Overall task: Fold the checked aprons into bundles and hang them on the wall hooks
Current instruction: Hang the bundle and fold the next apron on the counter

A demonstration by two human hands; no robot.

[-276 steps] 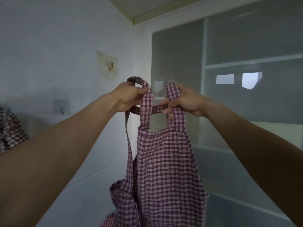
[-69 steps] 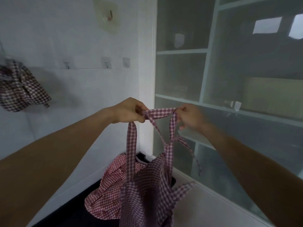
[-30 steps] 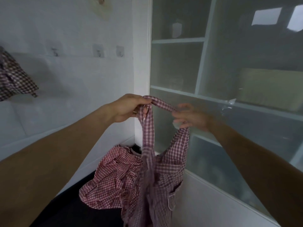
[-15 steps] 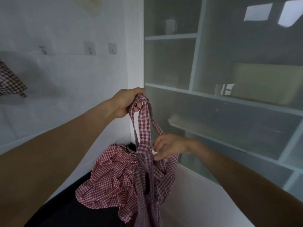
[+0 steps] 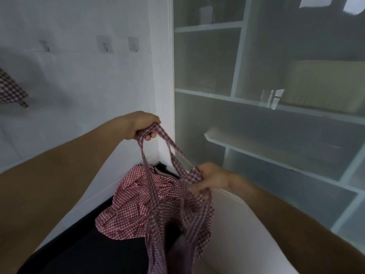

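A purple-and-white checked apron (image 5: 173,220) hangs in front of me by its neck strap. My left hand (image 5: 141,124) is shut around the top of the strap loop. Lower and to the right, my right hand (image 5: 209,178) grips the bunched upper part of the same apron. A second, red checked apron (image 5: 126,206) lies crumpled on the dark floor in the corner. On the white wall above sit three small adhesive hooks (image 5: 104,44), all bare. At the left edge, part of another checked bundle (image 5: 9,89) hangs on the wall.
A frosted glass partition with white frames (image 5: 237,99) fills the right side and meets the wall (image 5: 79,86) at the corner. A low white ledge (image 5: 246,224) runs under it. The floor (image 5: 88,254) below is dark.
My right hand let go of the strap, dropped down and closed on the apron's upper body. My left hand kept the strap and stayed at about the same height. The view tilted downward.
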